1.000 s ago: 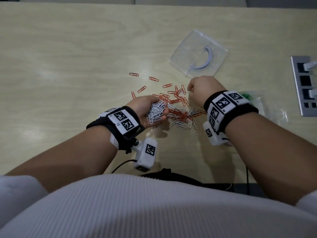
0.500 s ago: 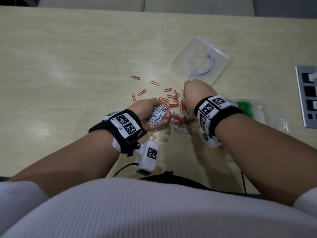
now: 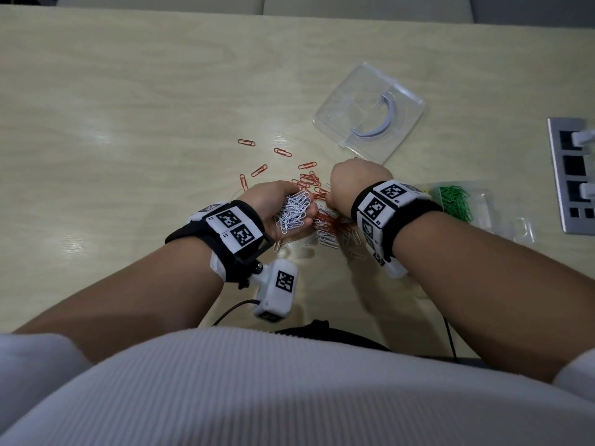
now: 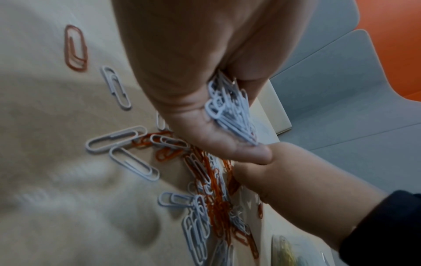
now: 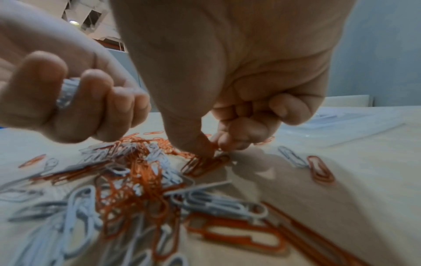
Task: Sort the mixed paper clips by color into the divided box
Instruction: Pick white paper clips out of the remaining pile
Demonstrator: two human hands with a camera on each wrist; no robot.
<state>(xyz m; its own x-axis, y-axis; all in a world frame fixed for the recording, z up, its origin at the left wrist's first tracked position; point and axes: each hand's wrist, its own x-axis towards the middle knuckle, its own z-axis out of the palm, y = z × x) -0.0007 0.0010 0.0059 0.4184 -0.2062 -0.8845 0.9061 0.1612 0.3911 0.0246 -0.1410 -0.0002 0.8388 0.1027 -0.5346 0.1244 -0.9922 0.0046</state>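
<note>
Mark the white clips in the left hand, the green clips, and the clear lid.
white clips (image 3: pixel 294 210), head view, middle of the held bunch.
green clips (image 3: pixel 454 199), head view, centre of the heap.
clear lid (image 3: pixel 338 114), head view, bare left part.

- The tabletop (image 3: pixel 128 101) lies bare to the left of the scattered orange clips (image 3: pixel 248 143).
- The mixed clip pile (image 3: pixel 328 226) fills the narrow gap between the two hands.
- The clear lid (image 3: pixel 370 114) stands just beyond the right hand (image 3: pixel 357 185).
- The divided box (image 3: pixel 483 207) sits close on the right, with the grey socket panel (image 3: pixel 573 175) past it.
</note>
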